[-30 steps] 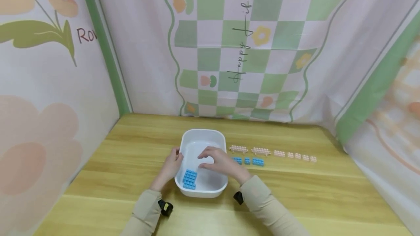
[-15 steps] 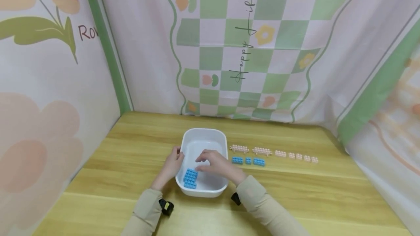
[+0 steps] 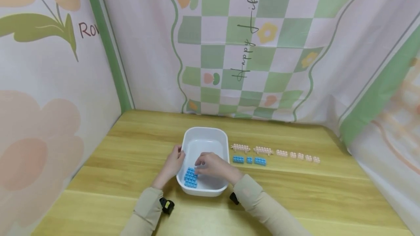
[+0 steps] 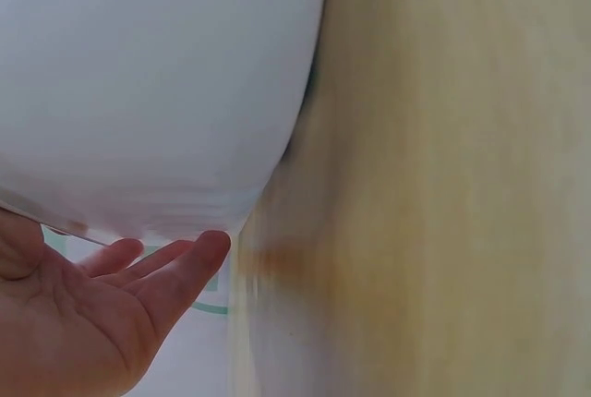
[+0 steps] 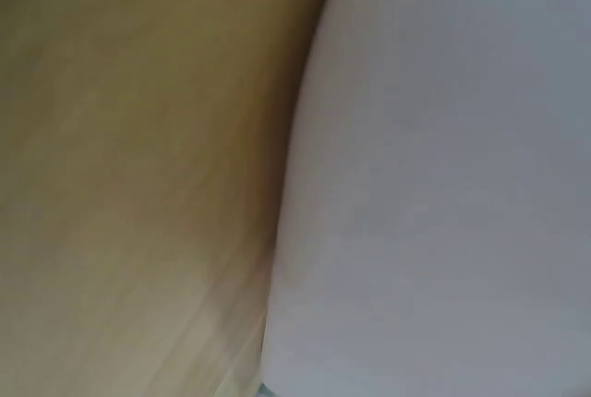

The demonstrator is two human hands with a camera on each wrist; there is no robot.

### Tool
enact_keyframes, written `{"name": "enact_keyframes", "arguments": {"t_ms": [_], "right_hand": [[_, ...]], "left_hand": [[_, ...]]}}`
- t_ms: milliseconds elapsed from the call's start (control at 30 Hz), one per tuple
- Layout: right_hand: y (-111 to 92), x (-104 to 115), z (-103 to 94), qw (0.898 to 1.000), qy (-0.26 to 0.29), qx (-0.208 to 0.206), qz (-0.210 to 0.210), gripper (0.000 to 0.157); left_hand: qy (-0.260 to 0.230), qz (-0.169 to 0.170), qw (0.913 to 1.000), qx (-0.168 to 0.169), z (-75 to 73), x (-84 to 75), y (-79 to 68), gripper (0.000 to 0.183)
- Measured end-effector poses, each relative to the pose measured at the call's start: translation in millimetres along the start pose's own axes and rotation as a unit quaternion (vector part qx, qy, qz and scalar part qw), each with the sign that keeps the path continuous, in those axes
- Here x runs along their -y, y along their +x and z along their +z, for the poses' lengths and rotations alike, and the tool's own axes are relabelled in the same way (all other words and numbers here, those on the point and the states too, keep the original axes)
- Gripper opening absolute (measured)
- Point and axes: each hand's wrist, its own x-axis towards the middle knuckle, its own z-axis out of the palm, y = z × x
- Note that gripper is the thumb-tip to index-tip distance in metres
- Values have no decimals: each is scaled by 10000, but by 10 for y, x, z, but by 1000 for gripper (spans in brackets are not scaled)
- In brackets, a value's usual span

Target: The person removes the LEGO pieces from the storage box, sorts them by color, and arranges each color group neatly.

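A white plastic tub (image 3: 210, 134) stands on the table. My left hand (image 3: 174, 161) grips its left rim, thumb over the edge; in the left wrist view the fingers (image 4: 189, 277) of this hand lie against the outer wall. Several studded blue building bricks (image 3: 190, 177) are packed side by side in the tub's near left corner. Inside the tub, my right hand (image 3: 213, 166) is just to their right, thumb and fingers apart and bent toward them; whether it touches them I cannot tell. Only the tub's outer side (image 5: 434, 185) shows in the right wrist view, without the hand.
Right of the tub, blue bricks (image 3: 249, 160) lie in a short row on the wooden table (image 3: 295, 196). Behind them runs a longer row of pale pink bricks (image 3: 263, 150), the two leftmost with small side pegs. A patterned curtain (image 3: 242, 46) hangs at the back.
My right hand has lowered and moved slightly left toward the blue bricks in the tub, its thumb and fingers coming closer together. The left hand keeps its hold on the rim.
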Motion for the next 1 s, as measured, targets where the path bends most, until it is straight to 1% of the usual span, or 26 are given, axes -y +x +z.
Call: {"name": "enact_keyframes", "arguments": {"t_ms": [167, 400, 633, 733, 1000], "right_hand": [[14, -4, 3, 9999, 16, 115, -37, 23], [21, -10, 6, 9997, -146, 155, 91, 18], [25, -31, 13, 9997, -155, 134, 126, 24], [27, -28, 11, 9996, -88, 198, 195, 27], [33, -24, 14, 9989, -70, 358, 288, 23]], "left_hand": [[-52, 37, 10000, 56, -2, -1, -5, 40], [-103, 70, 9999, 56, -5, -4, -13, 40], [-42, 167, 9998, 18, -9, -9, -10, 39], [-31, 134, 9999, 32, -11, -7, -7, 39], [-11, 75, 10000, 35, 0, 11, 7, 40]]}}
